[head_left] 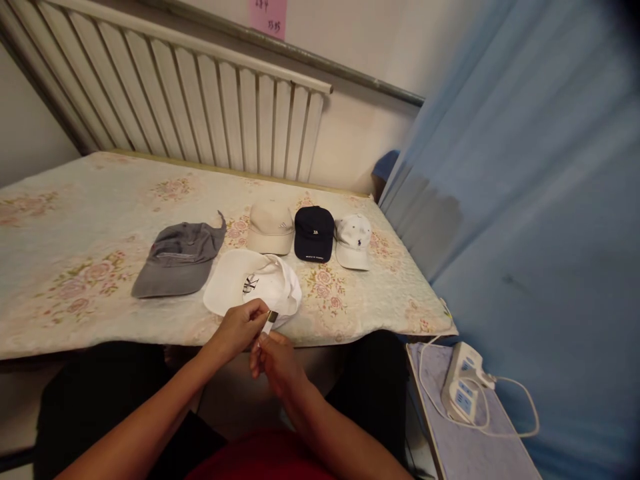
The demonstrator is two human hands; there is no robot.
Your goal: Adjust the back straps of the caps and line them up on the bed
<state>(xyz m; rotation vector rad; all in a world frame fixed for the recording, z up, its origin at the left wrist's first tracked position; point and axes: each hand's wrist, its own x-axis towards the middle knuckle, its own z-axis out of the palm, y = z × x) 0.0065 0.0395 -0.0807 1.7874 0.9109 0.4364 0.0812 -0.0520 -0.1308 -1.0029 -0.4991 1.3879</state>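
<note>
A white cap (pixel 253 283) with a dark logo lies at the near edge of the flowered table cover (pixel 75 260). My left hand (pixel 240 328) is closed on the cap's back strap with its small metal buckle (pixel 273 316). My right hand (pixel 274 360) is just below, fingers pinched on the end of the same strap. A grey cap (pixel 177 261) lies to the left of the white one. Behind them sit a beige cap (pixel 271 228), a navy cap (pixel 313 233) and a small white cap (pixel 353 241) in a row.
A white ribbed radiator (pixel 200 100) runs along the wall behind the table. A blue curtain (pixel 530 200) hangs at the right. Below it, a white power strip with cable (pixel 463 390) lies on a grey-blue surface. A pink note (pixel 269 17) is on the wall.
</note>
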